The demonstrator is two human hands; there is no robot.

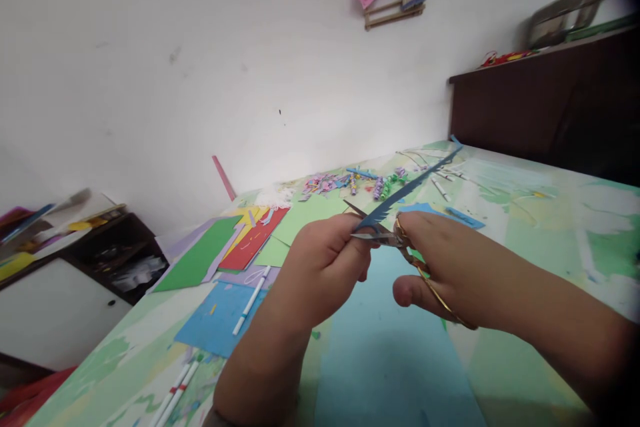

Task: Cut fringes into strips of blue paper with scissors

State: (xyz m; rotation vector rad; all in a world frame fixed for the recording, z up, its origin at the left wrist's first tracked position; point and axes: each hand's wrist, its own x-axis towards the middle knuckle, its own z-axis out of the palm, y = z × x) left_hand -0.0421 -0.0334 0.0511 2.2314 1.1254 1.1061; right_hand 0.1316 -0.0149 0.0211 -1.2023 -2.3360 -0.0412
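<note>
A long blue paper strip point(407, 192) with fine slits along one edge is pinched at its near end by my left hand point(323, 267). It slants up and away to the right over the table. My right hand point(450, 257) grips scissors point(415, 259) with gold-coloured handles. Their blades are spread, crossing the strip's near end close to my left fingertips. Beneath both hands lies a light blue sheet point(387, 347), partly covered by them.
Coloured sheets, including a green one point(197, 255) and a red one point(254, 239), lie on the left. A marker point(251, 300) rests on a blue sheet point(207, 315). Curled paper pieces point(325, 183) are heaped near the wall. A dark cabinet point(520, 97) stands at right.
</note>
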